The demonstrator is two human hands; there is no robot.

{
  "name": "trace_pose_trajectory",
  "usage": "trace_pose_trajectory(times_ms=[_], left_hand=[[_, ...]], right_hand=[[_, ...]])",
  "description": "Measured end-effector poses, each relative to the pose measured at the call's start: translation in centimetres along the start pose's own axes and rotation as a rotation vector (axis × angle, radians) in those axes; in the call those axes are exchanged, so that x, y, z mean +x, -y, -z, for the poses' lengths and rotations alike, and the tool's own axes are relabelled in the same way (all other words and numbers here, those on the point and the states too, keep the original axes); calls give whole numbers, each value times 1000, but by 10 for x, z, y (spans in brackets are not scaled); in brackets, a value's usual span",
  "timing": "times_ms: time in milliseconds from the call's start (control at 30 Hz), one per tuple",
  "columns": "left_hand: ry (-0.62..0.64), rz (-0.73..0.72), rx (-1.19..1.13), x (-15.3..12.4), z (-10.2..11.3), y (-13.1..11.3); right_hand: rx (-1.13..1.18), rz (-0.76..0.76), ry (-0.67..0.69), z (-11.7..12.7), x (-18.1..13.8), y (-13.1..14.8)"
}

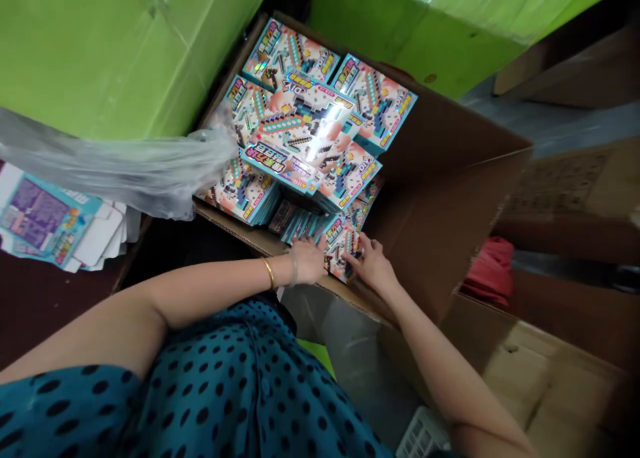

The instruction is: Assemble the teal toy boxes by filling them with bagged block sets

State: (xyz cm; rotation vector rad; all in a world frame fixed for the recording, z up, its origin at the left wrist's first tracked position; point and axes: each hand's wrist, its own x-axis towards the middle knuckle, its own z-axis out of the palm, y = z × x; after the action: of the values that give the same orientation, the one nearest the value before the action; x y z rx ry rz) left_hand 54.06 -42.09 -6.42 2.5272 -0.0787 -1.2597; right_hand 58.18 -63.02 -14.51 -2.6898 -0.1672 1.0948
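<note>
An open brown cardboard carton [450,178] holds several stacks of flat, colourful printed toy boxes [300,131]. My left hand [306,259] reaches over the carton's near edge, its fingers curled on a small stack of these flat boxes [340,241] at the near side. My right hand [373,265] rests on the same stack from the right, with its fingers closed along the edge. A gold bangle sits on my left wrist.
Large green cartons [100,51] wrapped in film stand behind and to the left. A clear plastic bag [125,168] lies over the carton's left edge. More flat printed boxes [50,221] lie at the left. Brown cartons [550,378] and a red cloth [490,271] are at the right.
</note>
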Motion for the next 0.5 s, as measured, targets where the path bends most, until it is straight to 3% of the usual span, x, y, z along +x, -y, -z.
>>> trace_pose_trajectory(times_ms=[233,333,433,500], left_hand=[[92,-64,-23,2,7,-18],[-34,-8,33,0,6,-8],[-219,-74,87,-1,1,0],[-148,-100,51,2,-2,-2]], right_hand=[[91,9,79,5,21,-23],[66,6,75,6,19,-12],[22,20,66,8,16,-9],[29,35,69,8,16,-15]])
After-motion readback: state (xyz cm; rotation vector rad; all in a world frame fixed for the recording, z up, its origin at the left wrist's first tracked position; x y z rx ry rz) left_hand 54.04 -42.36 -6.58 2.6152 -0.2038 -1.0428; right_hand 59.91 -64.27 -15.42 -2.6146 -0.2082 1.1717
